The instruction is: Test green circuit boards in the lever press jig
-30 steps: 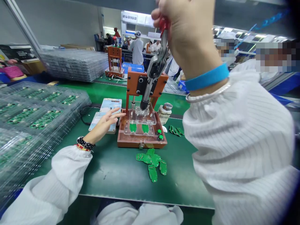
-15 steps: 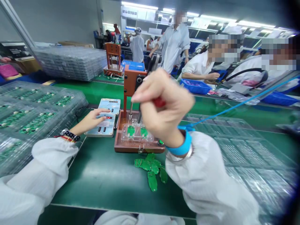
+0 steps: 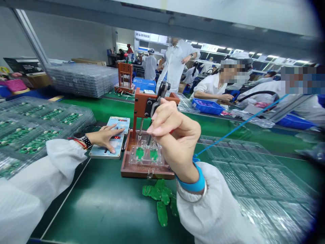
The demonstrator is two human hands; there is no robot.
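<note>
A: What type of site is this?
B: Electronics assembly factory: green-matted tabletop (image 3: 101, 203), stacked trays of circuit boards (image 3: 38, 125), an orange test fixture (image 3: 144, 149), co-workers in white smocks (image 3: 175, 64) at neighbouring lines.

Right hand (image 3: 177, 135) fisted, raised mid-frame; left hand (image 3: 105, 137) flat, fingers spread, palm down.

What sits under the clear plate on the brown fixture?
Two green boards lie side by side under the clear plate on the brown fixture. The right hand covers the plate's right edge.

Orange-brown press fixture (image 3: 142, 169), green circuit boards (image 3: 158, 200), blue wristband (image 3: 194, 184)
</note>
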